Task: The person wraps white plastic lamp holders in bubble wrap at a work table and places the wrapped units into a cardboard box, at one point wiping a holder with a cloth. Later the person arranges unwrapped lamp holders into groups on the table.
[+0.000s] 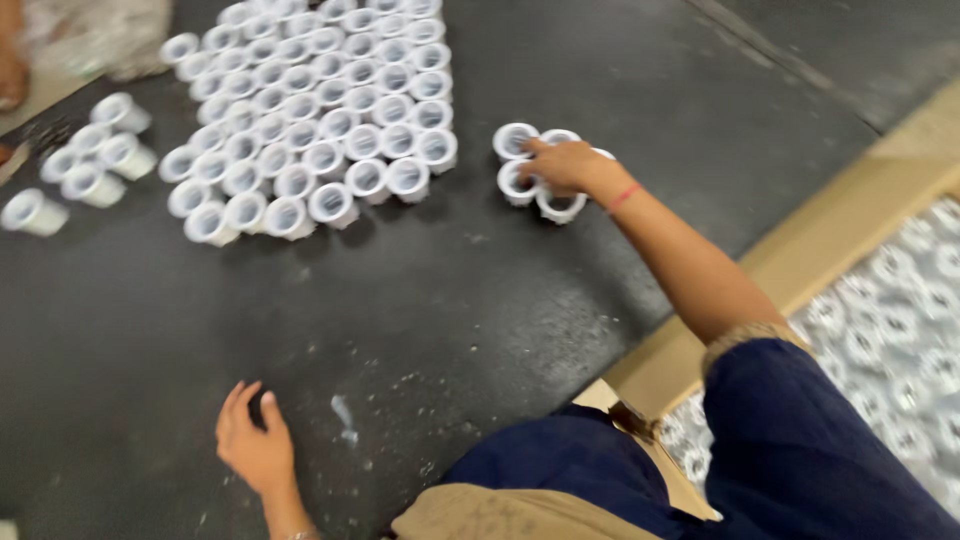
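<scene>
Head view, item by item. My right hand (565, 165): arm stretched out across the dark floor (420, 300), fingers spread and curled down over a small cluster of white cup-shaped pieces (515, 140), touching their rims; whether any piece is truly gripped I cannot tell. A red band (624, 197) sits at that wrist. The cluster stands on the floor just right of the large block of white pieces (320, 110), apart from it by a narrow gap; the block's pieces stand mouth-up in tight rows. My left hand (255, 440): resting near the floor close to me, fingers loosely open, holding nothing. Far left: a few loose white pieces (95, 155), some tipped on their sides, well apart from the block. Right edge: a cardboard box (830, 240), its rim tan, with more white pieces inside, blurred. My dark blue clothing (790, 450) fills the lower right.
</scene>
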`<action>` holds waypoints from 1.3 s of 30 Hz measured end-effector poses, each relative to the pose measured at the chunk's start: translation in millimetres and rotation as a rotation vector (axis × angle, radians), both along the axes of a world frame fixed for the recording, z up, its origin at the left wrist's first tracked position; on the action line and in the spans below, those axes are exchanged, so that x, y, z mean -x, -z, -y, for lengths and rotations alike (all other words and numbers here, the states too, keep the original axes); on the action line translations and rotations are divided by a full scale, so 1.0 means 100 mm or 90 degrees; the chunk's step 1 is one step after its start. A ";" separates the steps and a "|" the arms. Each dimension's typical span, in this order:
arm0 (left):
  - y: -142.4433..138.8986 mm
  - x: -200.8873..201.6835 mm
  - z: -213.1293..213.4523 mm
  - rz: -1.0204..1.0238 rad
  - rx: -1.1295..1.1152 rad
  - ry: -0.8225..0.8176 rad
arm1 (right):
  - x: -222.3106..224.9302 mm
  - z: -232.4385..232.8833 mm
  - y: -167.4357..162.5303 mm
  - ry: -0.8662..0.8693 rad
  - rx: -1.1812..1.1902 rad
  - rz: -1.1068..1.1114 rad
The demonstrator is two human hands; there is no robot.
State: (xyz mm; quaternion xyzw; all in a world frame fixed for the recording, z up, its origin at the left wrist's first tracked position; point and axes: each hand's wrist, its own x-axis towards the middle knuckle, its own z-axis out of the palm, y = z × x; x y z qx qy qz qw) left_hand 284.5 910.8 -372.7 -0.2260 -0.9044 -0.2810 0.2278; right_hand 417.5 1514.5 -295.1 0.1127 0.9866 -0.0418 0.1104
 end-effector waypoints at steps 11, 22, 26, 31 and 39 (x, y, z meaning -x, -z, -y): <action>0.00 -0.03 0.01 0.051 -0.040 -0.027 | -0.21 0.04 -0.20 -0.010 0.035 0.006; 0.01 -0.03 0.01 0.082 -0.044 -0.060 | -0.43 0.01 -0.20 0.000 -0.005 0.002; 0.00 -0.03 0.01 0.082 -0.044 -0.059 | -0.25 -0.05 -0.21 -0.002 0.018 0.051; -0.01 -0.04 0.00 0.081 -0.047 -0.058 | 0.01 -0.16 -0.38 0.011 0.111 0.118; -0.05 -0.02 0.00 0.095 -0.052 -0.075 | 0.36 -0.38 -0.63 0.171 0.208 0.216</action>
